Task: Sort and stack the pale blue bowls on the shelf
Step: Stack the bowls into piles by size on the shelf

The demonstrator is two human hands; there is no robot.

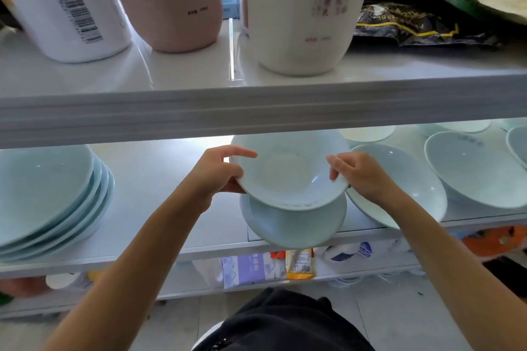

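On the white metal shelf [159,225], a stack of pale blue glazed bowls [54,196] is seen at left. At centre, a tilted pale blue bowl [288,174] is gripped at opposite rims by the left hand [219,174] and right hand [359,177], above another bowl [293,225] overhanging the shelf edge. That lower bowl could be knocked off if bumped.

Bare shelf [159,179] btwn left stack [48,196] & held bowl [288,171]; bowls crowd right.

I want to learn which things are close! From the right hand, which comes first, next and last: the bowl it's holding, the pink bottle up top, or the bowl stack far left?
1. Held bowl, in the right hand.
2. Pink bottle, upper shelf.
3. Bowl stack, far left.
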